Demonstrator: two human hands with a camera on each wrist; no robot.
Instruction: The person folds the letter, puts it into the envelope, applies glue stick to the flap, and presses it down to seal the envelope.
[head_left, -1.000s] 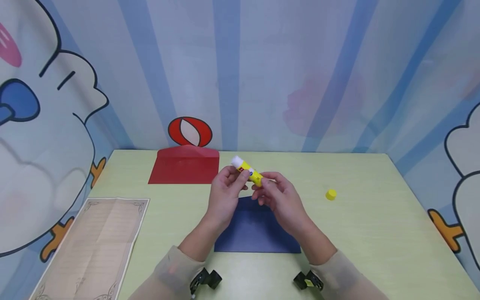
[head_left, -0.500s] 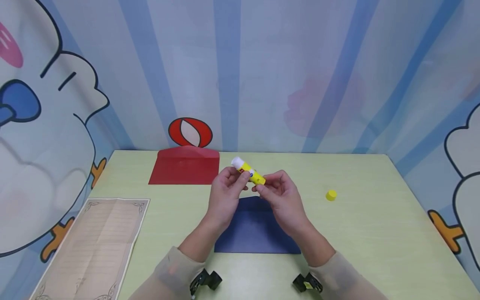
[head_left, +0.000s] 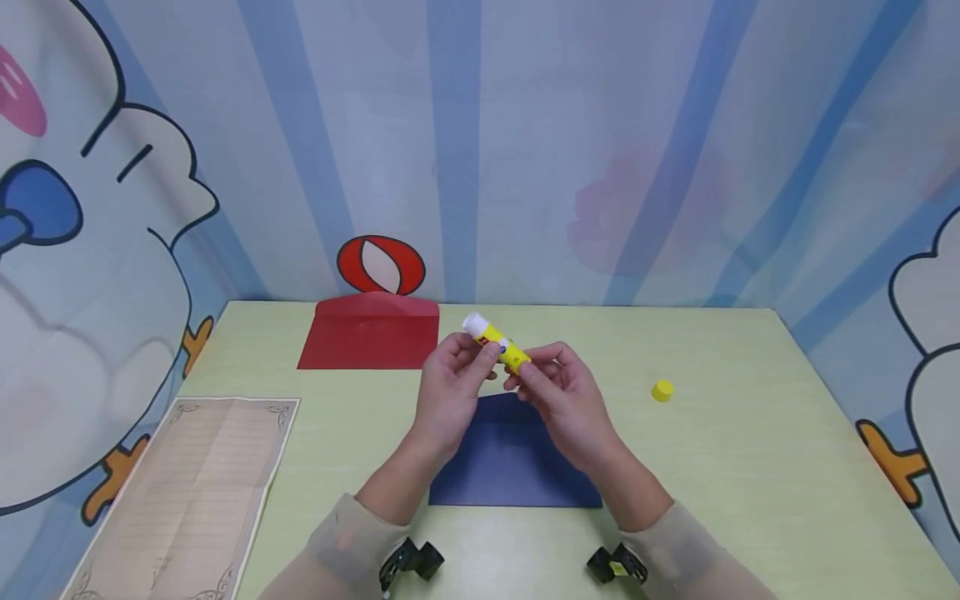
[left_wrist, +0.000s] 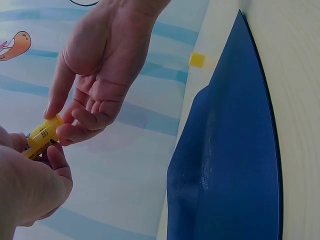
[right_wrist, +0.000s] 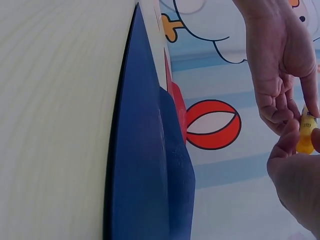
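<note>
Above the blue envelope [head_left: 517, 471], my left hand [head_left: 447, 393] grips a yellow glue stick [head_left: 512, 353] by its barrel, thumb on the near side. The stick is tilted, its white end up and to the left. My right hand [head_left: 564, 407] pinches the lower yellow end between thumb and fingers, which also shows in the left wrist view, where the glue stick [left_wrist: 44, 136] spans both hands. The envelope lies on the table with its flap raised on the far side. A small yellow cap [head_left: 662, 390] stands off to the right, apart from both hands.
A red envelope [head_left: 371, 340] lies at the back left of the table, flap toward the wall. At the left edge lies a creased sheet of lined letter paper [head_left: 187, 492] with an ornate border. A patterned backdrop [head_left: 525, 150] rises behind the table.
My right thumb and fingers shift at the glue stick's lower end, reaching forward, then curling back round it. The left hand and the glue stick stay nearly in place.
</note>
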